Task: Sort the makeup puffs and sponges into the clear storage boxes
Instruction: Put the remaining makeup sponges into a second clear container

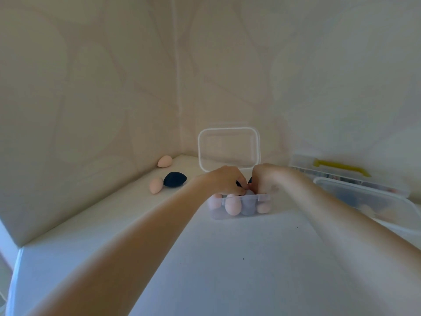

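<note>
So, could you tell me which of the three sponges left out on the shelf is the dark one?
The middle sponge, lying beside the nearer pink one; the third, in the corner, is also pink.

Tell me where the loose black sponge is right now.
In the head view, the black sponge lies on the table left of the open clear box, between two pink sponges near the wall.

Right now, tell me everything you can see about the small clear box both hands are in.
The small clear box looks like thin see-through plastic, rectangular with rounded corners. Its hinged lid stands open, upright at the back. It sits on the white surface, holding pink and greyish sponges. Both hands reach into its top, each pinching something dark.
</note>
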A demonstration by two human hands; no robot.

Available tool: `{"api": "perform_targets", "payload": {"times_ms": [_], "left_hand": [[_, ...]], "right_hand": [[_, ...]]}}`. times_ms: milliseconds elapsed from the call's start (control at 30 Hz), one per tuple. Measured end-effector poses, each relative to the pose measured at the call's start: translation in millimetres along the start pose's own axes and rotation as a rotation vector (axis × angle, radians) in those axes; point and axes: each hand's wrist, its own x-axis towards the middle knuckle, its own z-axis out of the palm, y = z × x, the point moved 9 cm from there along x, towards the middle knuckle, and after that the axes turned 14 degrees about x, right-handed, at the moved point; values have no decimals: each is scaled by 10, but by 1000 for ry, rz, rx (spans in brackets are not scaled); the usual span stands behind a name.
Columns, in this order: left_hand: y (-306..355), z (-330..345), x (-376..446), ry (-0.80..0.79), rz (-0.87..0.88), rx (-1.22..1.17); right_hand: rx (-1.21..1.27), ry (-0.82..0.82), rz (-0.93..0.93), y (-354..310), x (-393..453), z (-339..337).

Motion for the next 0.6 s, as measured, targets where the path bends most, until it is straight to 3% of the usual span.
{"api": "perform_targets", "payload": {"times_ms": [167,267,600], "left_hand": [[34,-26,22,-7,-1,35],[32,-40,36,-10,3,38],[70,-42,20,-19,1,89]], "right_hand": [[54,-84,-57,-40,-76,-119],[234,86,-151,-49,-65,-463],[139,86,-120,-79,78,-69]]}}
